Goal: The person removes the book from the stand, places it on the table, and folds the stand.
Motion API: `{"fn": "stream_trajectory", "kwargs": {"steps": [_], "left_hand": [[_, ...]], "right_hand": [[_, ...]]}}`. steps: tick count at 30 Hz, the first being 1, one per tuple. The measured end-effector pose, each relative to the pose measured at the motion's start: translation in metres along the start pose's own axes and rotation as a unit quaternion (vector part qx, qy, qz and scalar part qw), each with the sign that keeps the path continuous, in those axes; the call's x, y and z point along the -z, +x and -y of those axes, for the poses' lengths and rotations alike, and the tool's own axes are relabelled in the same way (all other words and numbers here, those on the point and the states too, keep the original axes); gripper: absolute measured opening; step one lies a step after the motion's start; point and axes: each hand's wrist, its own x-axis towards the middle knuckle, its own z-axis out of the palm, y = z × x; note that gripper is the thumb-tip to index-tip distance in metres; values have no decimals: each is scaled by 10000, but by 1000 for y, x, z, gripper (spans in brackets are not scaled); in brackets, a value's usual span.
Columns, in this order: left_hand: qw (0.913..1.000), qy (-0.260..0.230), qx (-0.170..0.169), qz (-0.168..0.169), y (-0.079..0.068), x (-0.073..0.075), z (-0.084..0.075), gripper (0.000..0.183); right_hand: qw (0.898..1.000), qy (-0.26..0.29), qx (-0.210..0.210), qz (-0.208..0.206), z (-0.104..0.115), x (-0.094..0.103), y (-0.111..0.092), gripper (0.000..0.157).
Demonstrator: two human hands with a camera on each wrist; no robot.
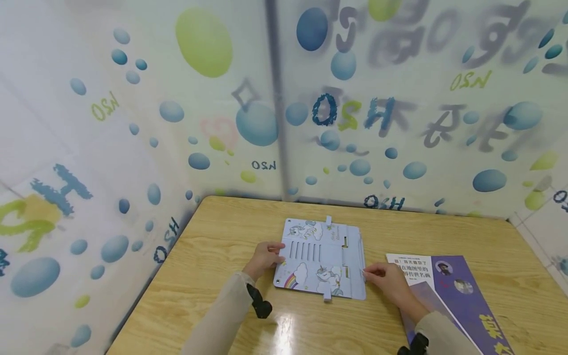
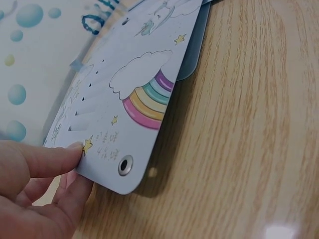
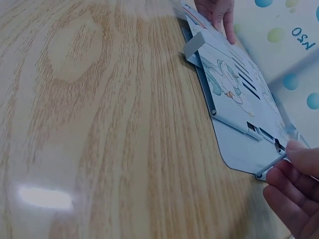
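Note:
A pale blue folding book stand point(image 1: 306, 266), printed with unicorns, clouds and a rainbow, lies folded flat on the table. My left hand point(image 1: 265, 259) pinches its left edge, thumb on the printed face and fingers beneath. In the left wrist view the stand's eyeleted corner point(image 2: 125, 165) is tilted up off the wood. At the opposite edge my right hand point(image 1: 390, 281) pinches a thin wire bar point(image 3: 271, 163) between thumb and fingers. Page clips point(image 1: 327, 297) stick out from the near and far sides of the stand, and slots point(image 1: 306, 251) run across its middle.
To the right, a purple and white book point(image 1: 466, 296) lies on the wooden table point(image 1: 213, 246), partly under my right forearm. A curtain-like wall point(image 1: 284, 98) printed with bubbles and letters rises behind the table's far edge and along its left.

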Motion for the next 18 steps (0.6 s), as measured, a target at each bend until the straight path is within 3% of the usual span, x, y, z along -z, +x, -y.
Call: {"fn": "stream_trajectory", "kwargs": {"steps": [18], "left_hand": [[10000,-52,-34,-2,2,-1,2,34]], "right_hand": [[9991,-297,-100,273,8,1,3,5]]}}
